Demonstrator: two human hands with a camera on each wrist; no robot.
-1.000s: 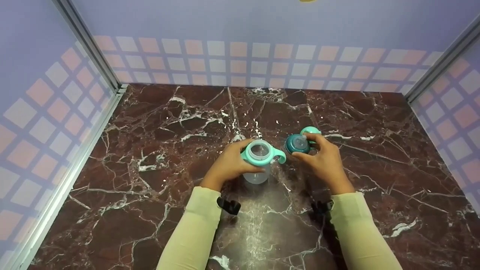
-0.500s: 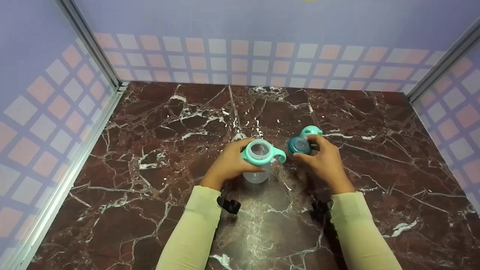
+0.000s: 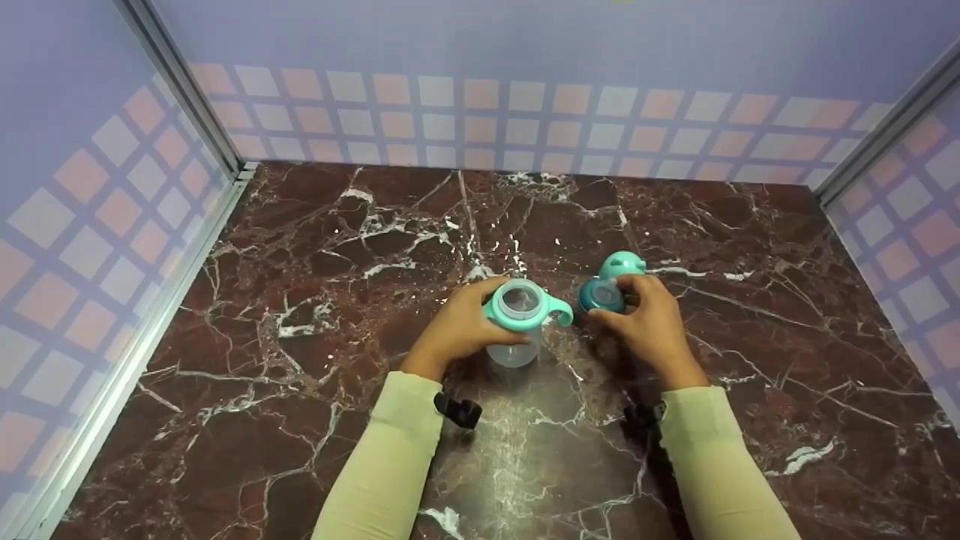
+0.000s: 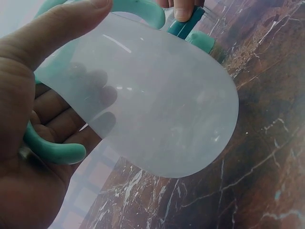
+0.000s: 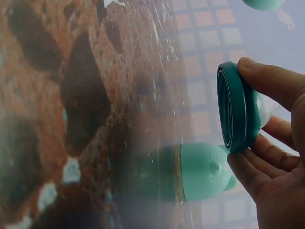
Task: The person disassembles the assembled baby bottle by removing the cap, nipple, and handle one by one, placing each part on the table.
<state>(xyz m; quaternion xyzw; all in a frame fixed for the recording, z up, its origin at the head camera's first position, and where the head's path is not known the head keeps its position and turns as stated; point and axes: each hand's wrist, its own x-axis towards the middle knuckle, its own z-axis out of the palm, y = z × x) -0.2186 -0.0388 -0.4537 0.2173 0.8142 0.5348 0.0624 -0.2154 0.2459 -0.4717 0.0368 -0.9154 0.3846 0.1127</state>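
Bottle [image 4: 162, 105] in curled left hand [image 3: 459, 325], teal collar [image 5: 243, 107] in pinch of right hand [image 3: 649, 316]

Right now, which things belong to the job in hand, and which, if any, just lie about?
In the job:
bottle, in the left hand
teal collar, in the right hand
mint dome, probably; standing unheld

Only surroundings:
marbled tabletop
patterned wall
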